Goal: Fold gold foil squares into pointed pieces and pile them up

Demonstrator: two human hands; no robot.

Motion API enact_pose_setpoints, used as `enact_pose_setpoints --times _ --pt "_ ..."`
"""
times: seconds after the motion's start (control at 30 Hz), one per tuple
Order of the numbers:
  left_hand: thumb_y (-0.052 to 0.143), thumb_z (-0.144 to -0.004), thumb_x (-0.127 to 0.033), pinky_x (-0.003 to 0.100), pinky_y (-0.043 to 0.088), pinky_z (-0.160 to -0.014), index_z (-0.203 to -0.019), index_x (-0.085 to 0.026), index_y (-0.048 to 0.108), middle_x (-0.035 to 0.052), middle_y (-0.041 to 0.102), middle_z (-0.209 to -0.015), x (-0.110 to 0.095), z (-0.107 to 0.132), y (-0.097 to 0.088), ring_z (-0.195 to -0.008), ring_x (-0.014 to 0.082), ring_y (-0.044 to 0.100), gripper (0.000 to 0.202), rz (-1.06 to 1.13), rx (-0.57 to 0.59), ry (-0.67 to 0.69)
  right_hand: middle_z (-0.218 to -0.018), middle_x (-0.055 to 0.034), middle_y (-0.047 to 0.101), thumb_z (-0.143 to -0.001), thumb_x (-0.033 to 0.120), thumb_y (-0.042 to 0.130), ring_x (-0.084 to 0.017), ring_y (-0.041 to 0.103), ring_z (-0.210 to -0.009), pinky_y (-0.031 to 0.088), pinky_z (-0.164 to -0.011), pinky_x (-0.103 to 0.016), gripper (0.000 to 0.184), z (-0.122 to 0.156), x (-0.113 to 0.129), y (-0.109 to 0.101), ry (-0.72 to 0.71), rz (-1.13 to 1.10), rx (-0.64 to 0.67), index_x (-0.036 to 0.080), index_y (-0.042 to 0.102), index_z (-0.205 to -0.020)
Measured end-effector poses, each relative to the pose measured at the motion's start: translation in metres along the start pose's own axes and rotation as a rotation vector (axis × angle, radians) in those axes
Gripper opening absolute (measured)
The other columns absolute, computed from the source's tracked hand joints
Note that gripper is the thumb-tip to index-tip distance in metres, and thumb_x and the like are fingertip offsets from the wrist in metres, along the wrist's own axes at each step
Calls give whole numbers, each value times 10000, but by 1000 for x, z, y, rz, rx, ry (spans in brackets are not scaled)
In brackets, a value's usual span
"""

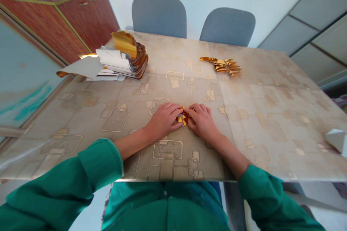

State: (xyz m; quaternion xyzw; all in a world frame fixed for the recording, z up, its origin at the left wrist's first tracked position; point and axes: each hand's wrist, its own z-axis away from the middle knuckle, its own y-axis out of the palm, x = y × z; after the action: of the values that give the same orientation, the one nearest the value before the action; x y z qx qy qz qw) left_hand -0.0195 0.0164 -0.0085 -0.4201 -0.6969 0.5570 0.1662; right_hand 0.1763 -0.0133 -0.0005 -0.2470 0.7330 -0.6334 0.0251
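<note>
Folded gold foil piece [183, 118] on desk [260, 122], between left hand [162, 121] and right hand [202, 122], fingers [173, 110] pressed together pinching its sides (foil partly hidden)

Grey chairs [159, 16] stand behind the patterned table [260, 115].

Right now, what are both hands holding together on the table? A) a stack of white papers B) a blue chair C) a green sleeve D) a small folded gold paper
D. The left hand and right hand meet around a small folded gold paper.
</note>
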Motion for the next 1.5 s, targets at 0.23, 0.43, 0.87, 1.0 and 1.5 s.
enact_pose_setpoints --times 0.23,0.43,0.87,1.0,1.5 --pt "624 -917 -328 501 315 -1125 -1233 -134 583 115 610 -1348 1 -2 -1 -1250 276 527 372 -75 71 30 -1114 -84 655 -906 182 546 -250 511 -1003 339 -882 -391 313 2 1 3 -10 59 -41 216 656 -1197" --pt "570 -956 -357 553 225 -1158 -1277 -204 582 81 611 -1364 -4 -1 -4 -1268 267 535 356 -132 84 9 -1141 -86 671 -984 265 498 -245 512 -1029 305 -937 -400 290 14 1 5 -42 187 -84 194 630 -1233" --pt "526 -982 -376 563 185 -1171 -1294 -271 586 27 572 -1417 -7 2 -5 -1305 249 509 335 -117 101 -56 -1135 -78 670 -977 270 520 -239 530 -1064 328 -983 -401 270 21 1 -7 -39 153 -65 199 637 -1209" --pt "555 -965 -379 565 188 -1168 -1277 -281 599 19 570 -1419 -7 1 -5 -1312 245 502 329 -71 101 -82 -1120 -65 691 -997 247 484 -216 546 -1067 329 -1013 -391 268 35 4 -5 -128 119 -119 192 636 -1210" --pt "629 -911 -409 545 227 -1129 -1247 -294 638 22 589 -1398 -3 0 -4 -1298 265 498 355 52 74 -154 -1161 -63 693 -971 188 491 -226 550 -1093 251 -1105 -450 279 49 1 -8 -126 169 -121 216 648 -1200"
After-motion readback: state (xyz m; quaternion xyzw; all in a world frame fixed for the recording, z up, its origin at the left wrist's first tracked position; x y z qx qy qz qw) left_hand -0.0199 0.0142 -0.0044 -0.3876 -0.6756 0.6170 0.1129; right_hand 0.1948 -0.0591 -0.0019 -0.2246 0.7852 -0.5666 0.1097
